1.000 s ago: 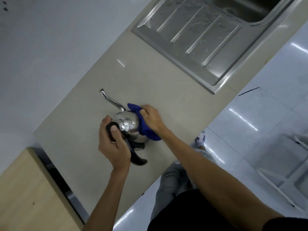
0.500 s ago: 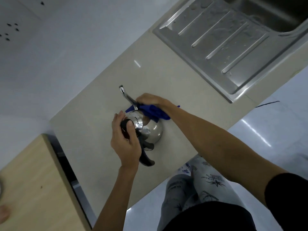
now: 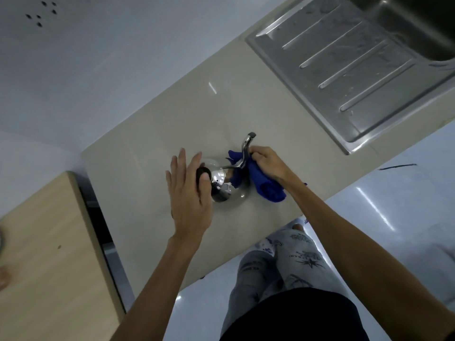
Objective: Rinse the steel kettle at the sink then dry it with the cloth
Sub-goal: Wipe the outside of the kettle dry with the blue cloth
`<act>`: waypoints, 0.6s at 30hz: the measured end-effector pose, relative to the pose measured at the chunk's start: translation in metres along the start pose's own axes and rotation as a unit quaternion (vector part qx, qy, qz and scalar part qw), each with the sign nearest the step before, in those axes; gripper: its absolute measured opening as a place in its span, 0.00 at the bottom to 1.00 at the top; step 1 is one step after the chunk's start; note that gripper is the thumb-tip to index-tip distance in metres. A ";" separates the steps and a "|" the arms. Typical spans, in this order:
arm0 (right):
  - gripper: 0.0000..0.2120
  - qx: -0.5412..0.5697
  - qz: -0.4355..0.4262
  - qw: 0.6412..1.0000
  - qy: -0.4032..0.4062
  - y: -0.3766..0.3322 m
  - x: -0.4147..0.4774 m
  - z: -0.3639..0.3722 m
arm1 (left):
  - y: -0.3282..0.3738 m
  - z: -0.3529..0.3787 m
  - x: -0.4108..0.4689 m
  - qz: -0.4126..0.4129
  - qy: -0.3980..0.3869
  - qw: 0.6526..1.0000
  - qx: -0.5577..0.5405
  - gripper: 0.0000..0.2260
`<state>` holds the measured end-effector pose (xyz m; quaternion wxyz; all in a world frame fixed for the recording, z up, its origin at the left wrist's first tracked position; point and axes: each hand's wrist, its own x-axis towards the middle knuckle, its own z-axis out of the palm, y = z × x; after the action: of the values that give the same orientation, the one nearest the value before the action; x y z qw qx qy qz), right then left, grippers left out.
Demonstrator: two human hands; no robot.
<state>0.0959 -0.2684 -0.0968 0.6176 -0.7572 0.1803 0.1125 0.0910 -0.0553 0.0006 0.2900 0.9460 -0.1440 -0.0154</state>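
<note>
The left hand [image 3: 190,193] lies flat, fingers spread, on the kettle [image 3: 225,185] lid; the right hand [image 3: 268,163] clutches the blue cloth [image 3: 264,187] against its spout at three o'clock. The kettle sits on the counter [image 3: 152,153], sink [image 3: 357,67] toward one o'clock.

My left hand [image 3: 189,193] is flat, fingers spread and straight, palm pressing down on top of the kettle [image 3: 227,190], forearm angling in from below. My right hand [image 3: 267,163] is curled tight, fingers bunched around the blue cloth [image 3: 266,188], wrist bent, arm reaching across from the right.
</note>
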 end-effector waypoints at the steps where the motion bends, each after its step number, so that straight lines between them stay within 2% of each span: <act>1: 0.21 0.005 0.002 1.000 0.002 0.003 -0.006 0.001 | 0.006 0.005 -0.004 -0.039 0.014 0.999 -0.026 0.24; 3: 0.22 0.018 0.005 1.000 0.008 0.008 -0.016 0.002 | 0.015 0.011 -0.006 -0.082 0.043 0.994 -0.050 0.24; 5: 0.22 0.027 0.003 0.999 0.021 0.012 -0.023 0.002 | 0.016 0.015 -0.006 -0.069 0.064 0.995 -0.036 0.23; 9: 0.21 0.021 0.006 0.998 0.052 0.020 -0.037 -0.002 | 0.006 0.017 0.011 0.017 0.063 0.997 -0.034 0.22; 12: 0.17 0.022 -0.018 0.998 0.063 0.030 -0.047 -0.004 | -0.002 0.017 0.034 0.103 0.024 0.994 -0.036 0.20; 14: 0.18 0.017 -0.029 0.998 0.060 0.032 -0.054 -0.003 | -0.008 0.013 0.048 0.136 -0.004 0.990 -0.032 0.20; 16: 0.19 -0.003 -0.047 0.997 0.063 0.030 -0.058 -0.001 | -0.009 0.010 0.051 0.119 -0.016 0.993 -0.020 0.21; 18: 0.19 -0.014 -0.061 0.996 0.067 0.030 -0.061 0.003 | -0.004 0.009 0.043 0.052 -0.010 0.998 -0.021 0.23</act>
<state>0.0280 -0.2624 -0.1003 0.5995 -0.7810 0.1729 0.0262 0.1325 -0.0691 -0.0063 0.3082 0.9310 -0.1952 -0.0132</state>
